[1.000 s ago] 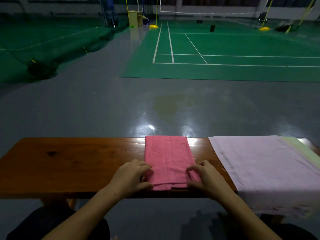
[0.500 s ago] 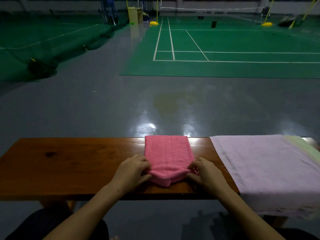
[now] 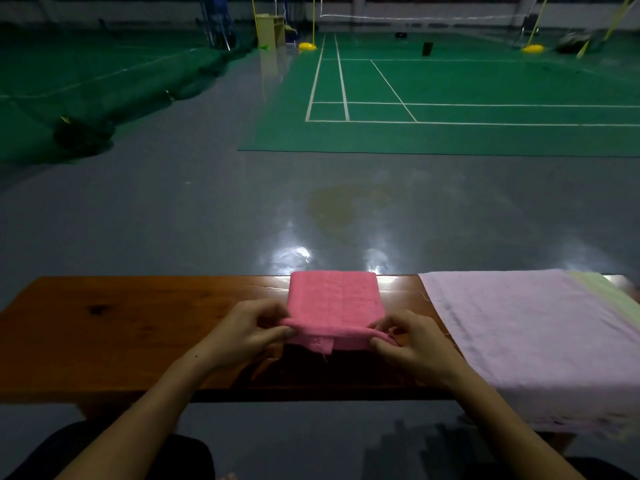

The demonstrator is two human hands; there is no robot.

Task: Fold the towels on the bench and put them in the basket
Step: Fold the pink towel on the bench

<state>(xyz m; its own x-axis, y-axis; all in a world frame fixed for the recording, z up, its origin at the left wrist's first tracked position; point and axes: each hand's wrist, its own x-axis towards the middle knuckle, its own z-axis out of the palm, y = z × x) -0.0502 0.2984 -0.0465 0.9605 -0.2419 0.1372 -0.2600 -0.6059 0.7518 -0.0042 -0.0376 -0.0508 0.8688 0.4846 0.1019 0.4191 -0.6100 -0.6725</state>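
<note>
A folded pink towel (image 3: 334, 299) lies in the middle of the brown wooden bench (image 3: 138, 327). Its near end is lifted off the wood and curled back over the rest. My left hand (image 3: 247, 332) pinches the left corner of that lifted end. My right hand (image 3: 410, 344) pinches the right corner. A larger pale lilac towel (image 3: 526, 341) lies spread flat on the bench's right part and hangs over the near edge. A light green towel (image 3: 609, 299) shows under it at the far right. No basket is in view.
The left stretch of the bench is bare wood. Beyond the bench lies shiny grey floor (image 3: 173, 209), then a green badminton court (image 3: 450, 98) with white lines, a net and yellow post bases (image 3: 307, 46). My dark-clad knees show below the bench.
Both hands have lifted the pink towel's near end off the bench and carried it away from me, so the towel now looks shorter.
</note>
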